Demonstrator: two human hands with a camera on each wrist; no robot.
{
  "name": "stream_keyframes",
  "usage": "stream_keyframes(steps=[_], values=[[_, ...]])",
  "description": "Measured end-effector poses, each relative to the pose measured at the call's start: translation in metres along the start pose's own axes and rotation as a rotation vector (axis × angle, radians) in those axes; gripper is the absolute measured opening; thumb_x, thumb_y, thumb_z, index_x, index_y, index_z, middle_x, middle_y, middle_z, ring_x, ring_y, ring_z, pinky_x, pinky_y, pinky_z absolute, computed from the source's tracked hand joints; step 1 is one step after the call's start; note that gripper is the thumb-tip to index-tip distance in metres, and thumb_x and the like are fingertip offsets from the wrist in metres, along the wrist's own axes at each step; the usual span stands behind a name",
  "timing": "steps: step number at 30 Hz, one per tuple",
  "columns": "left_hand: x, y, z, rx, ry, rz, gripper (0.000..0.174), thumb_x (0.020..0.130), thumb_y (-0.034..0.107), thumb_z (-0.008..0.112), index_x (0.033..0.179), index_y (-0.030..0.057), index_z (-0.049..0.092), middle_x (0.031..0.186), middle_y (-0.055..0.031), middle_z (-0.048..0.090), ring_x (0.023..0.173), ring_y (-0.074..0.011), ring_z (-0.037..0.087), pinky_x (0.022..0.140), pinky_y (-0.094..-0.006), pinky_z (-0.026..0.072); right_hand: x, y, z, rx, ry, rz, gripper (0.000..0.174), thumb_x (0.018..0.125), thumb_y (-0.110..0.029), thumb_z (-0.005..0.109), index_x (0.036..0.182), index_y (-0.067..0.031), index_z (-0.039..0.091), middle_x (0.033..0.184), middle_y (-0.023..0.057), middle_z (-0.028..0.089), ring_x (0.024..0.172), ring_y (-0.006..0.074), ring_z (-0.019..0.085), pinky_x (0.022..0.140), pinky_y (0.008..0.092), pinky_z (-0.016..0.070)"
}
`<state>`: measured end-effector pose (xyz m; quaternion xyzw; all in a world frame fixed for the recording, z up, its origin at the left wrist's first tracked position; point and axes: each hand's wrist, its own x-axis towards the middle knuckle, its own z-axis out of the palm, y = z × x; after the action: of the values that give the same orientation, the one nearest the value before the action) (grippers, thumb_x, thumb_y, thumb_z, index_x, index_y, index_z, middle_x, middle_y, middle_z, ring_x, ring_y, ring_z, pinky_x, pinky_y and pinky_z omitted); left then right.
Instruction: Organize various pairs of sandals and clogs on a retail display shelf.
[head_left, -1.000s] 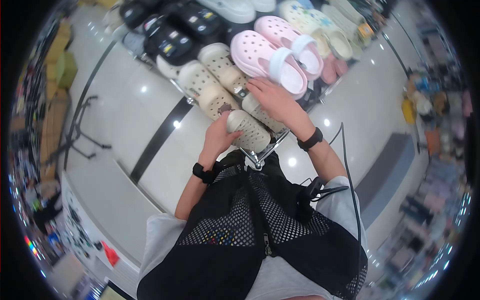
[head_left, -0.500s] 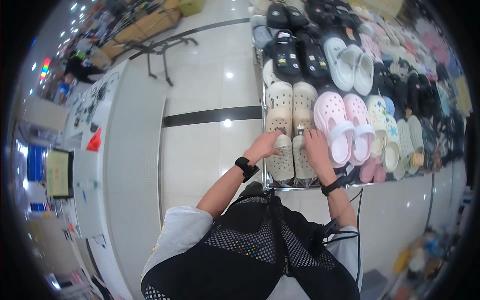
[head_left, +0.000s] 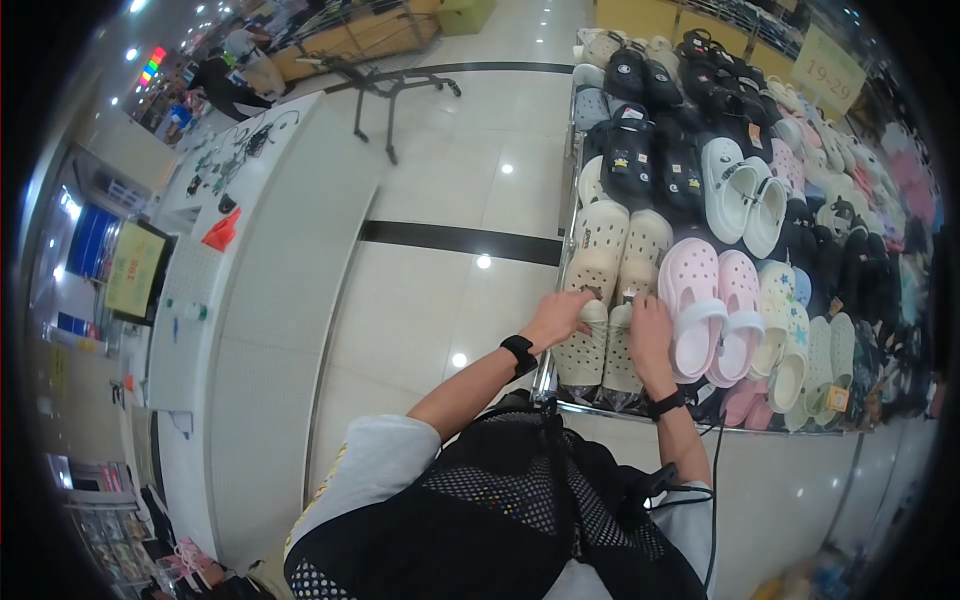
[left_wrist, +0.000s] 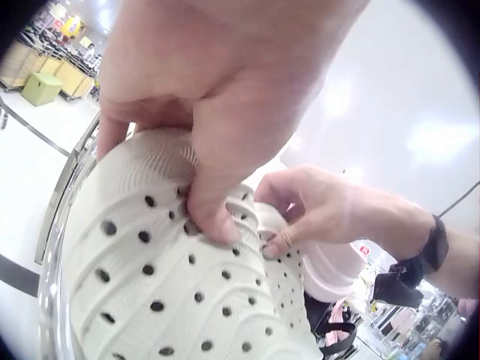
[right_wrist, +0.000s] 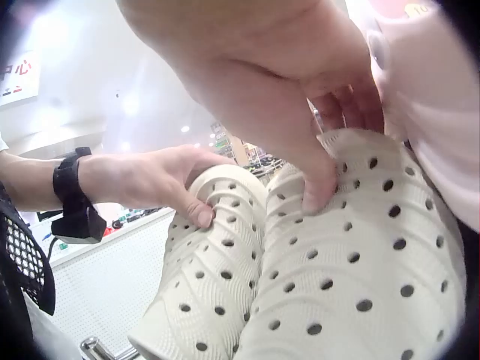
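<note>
Two off-white perforated clogs with wavy ridges stand side by side at the near left corner of a shoe display. My left hand grips the far end of the left clog; in the left wrist view its thumb lies over the holed upper, with fingers over the rim. My right hand holds the right clog the same way, thumb on its upper and fingers curled over the edge. Directly beyond is a beige pair of clogs. Pink clogs sit right beside my right hand.
Black clogs, white clogs and many other pairs fill the display. A metal rail borders it. Left of the aisle runs a long white counter; a wheeled stand is farther back. A cable hangs by my right arm.
The head view has turned, so the display now appears upright and farther to the right, with the counter more in sight. Both hands stay at the same off-white clogs.
</note>
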<state>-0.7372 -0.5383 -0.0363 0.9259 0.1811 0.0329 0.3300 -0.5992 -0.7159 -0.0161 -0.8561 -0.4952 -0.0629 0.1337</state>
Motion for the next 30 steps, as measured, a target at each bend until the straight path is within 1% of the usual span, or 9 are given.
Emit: stream_keyframes(steps=[3,5,8,11,15,20,25,27,30], values=[[0.006,-0.009,-0.005,-0.038,-0.083,0.052,0.064,0.074,0.028,0.089,0.130,0.0112,0.063,0.121,-0.0178,0.071,0.112,-0.0404,0.066,0.094,-0.0479,0.0528,0.002,0.002,-0.010,-0.006,-0.077,-0.010,0.039,0.074,0.001,0.072,0.112,-0.0013,0.060,0.105,0.0185,0.063,0.101,0.0369,0.062,0.088,0.0452,0.0527],[0.011,-0.025,0.002,-0.136,-0.150,0.215,0.072,0.075,0.031,0.090,0.136,0.0079,0.059,0.122,-0.0218,0.070,0.117,-0.0420,0.065,0.100,-0.0474,0.0514,0.005,0.008,-0.013,0.130,-0.253,0.054,0.058,0.067,-0.002,0.087,0.119,-0.0013,0.060,0.114,0.0188,0.063,0.111,0.0414,0.061,0.096,0.0482,0.0515],[0.011,-0.021,-0.004,-0.169,-0.250,0.167,0.076,0.077,0.032,0.089,0.140,0.0041,0.057,0.125,-0.0238,0.068,0.122,-0.0422,0.063,0.104,-0.0467,0.0496,0.007,0.016,-0.016,0.166,-0.312,0.048,0.062,0.067,-0.003,0.087,0.123,-0.0024,0.060,0.115,0.0187,0.064,0.112,0.0408,0.061,0.096,0.0478,0.0516],[0.009,-0.013,-0.014,-0.196,-0.286,0.085,0.074,0.078,0.034,0.088,0.140,0.0060,0.058,0.123,-0.0238,0.069,0.119,-0.0425,0.064,0.102,-0.0474,0.0505,0.008,0.020,-0.027,0.225,-0.297,-0.049,0.051,0.068,-0.003,0.083,0.113,0.0008,0.060,0.110,0.0189,0.064,0.106,0.0404,0.062,0.092,0.0493,0.0533],[0.009,0.002,-0.016,-0.107,-0.274,0.009,0.068,0.079,0.037,0.087,0.137,0.0117,0.062,0.117,-0.0220,0.072,0.112,-0.0411,0.067,0.096,-0.0476,0.0532,0.003,0.011,-0.014,0.148,-0.194,-0.003,0.048,0.067,-0.002,0.082,0.110,-0.0002,0.060,0.107,0.0177,0.064,0.106,0.0392,0.062,0.089,0.0483,0.0533],[0.001,0.017,-0.004,0.022,-0.012,-0.087,0.062,0.078,0.041,0.086,0.133,0.0204,0.064,0.107,-0.0173,0.075,0.102,-0.0375,0.071,0.085,-0.0472,0.0554,0.002,0.005,0.004,0.035,-0.023,-0.015,0.041,0.068,0.001,0.077,0.105,-0.0022,0.060,0.102,0.0161,0.062,0.103,0.0375,0.061,0.084,0.0468,0.0521],[0.000,-0.001,-0.017,-0.079,-0.103,-0.028,0.063,0.079,0.042,0.086,0.134,0.0196,0.064,0.111,-0.0171,0.075,0.106,-0.0370,0.071,0.089,-0.0464,0.0552,0.005,0.008,-0.011,0.072,-0.074,-0.031,0.041,0.069,0.001,0.076,0.106,-0.0017,0.060,0.101,0.0161,0.062,0.103,0.0374,0.061,0.086,0.0473,0.0518],[0.003,-0.013,-0.021,-0.153,-0.168,0.039,0.064,0.079,0.042,0.086,0.134,0.0195,0.064,0.112,-0.0167,0.075,0.107,-0.0366,0.071,0.090,-0.0460,0.0551,0.004,0.004,-0.024,0.143,-0.193,-0.003,0.054,0.068,0.001,0.084,0.116,-0.0025,0.059,0.110,0.0159,0.063,0.109,0.0382,0.060,0.092,0.0468,0.0511],[0.006,-0.012,-0.017,-0.243,-0.209,0.028,0.064,0.078,0.042,0.087,0.134,0.0191,0.065,0.114,-0.0164,0.075,0.108,-0.0362,0.071,0.093,-0.0454,0.0546,0.001,-0.001,-0.015,0.091,-0.126,0.014,0.053,0.069,0.002,0.082,0.116,-0.0023,0.060,0.110,0.0158,0.063,0.109,0.0378,0.060,0.092,0.0465,0.0510]])
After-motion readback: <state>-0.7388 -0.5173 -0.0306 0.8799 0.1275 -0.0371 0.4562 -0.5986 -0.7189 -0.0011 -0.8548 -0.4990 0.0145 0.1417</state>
